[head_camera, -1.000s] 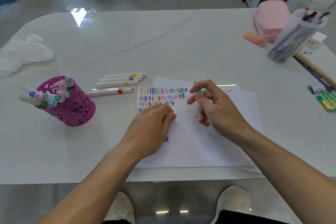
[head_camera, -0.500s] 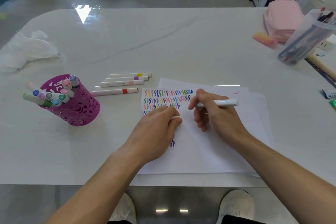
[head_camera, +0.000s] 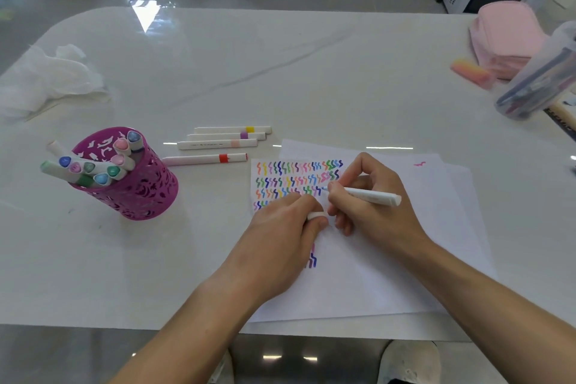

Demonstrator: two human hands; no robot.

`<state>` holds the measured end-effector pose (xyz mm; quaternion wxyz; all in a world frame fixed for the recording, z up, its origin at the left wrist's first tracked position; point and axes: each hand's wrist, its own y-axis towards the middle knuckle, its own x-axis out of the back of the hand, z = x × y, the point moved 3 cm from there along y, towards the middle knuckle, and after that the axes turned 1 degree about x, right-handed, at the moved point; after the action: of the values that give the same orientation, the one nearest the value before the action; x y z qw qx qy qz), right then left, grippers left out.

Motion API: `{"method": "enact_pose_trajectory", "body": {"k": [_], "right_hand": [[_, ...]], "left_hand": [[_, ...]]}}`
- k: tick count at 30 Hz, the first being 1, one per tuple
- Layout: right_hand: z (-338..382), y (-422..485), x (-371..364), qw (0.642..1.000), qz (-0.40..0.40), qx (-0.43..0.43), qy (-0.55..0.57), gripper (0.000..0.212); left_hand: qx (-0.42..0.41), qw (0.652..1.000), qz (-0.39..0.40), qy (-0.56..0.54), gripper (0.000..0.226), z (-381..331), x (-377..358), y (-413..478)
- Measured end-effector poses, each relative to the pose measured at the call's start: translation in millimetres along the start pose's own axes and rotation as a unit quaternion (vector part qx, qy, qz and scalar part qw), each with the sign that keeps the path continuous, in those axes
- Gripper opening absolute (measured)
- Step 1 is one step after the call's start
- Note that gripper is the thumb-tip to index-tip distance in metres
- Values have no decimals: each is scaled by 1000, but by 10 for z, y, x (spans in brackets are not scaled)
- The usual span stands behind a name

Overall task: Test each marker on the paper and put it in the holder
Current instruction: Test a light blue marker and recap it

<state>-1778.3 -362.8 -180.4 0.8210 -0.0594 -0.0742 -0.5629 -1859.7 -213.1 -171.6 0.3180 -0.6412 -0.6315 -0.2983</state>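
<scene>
A glossy white table [head_camera: 280, 78] fills our view, with grey floor tiles beyond it. Before us lies a sheet of white paper [head_camera: 389, 259] covered near its top left corner in rows of small coloured squiggles [head_camera: 293, 179]. Our right hand [head_camera: 371, 206] pinches a white-barrelled marker [head_camera: 371, 196] between thumb and fingers, closed firmly around it; the barrel juts out to the right past the knuckles, while its pale blue tip touches the paper at the right end of the third squiggle row. Our left hand [head_camera: 280, 240] rests on the sheet just beside it, curled around a small white cap [head_camera: 316, 215] that peeks out at the fingertips. Well to the left stands a magenta perforated metal holder [head_camera: 140, 187] with capped markers leaning inside. Between holder and paper lie four white markers [head_camera: 223, 143] side by side on the table
</scene>
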Motion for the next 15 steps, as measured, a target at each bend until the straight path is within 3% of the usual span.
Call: {"method": "enact_pose_trajectory", "body": {"k": [15], "right_hand": [[-45, 62, 16, 1000, 3, -11, -26, 22]], "left_hand": [[9, 1000, 3, -12, 16, 24, 13, -12]]}}
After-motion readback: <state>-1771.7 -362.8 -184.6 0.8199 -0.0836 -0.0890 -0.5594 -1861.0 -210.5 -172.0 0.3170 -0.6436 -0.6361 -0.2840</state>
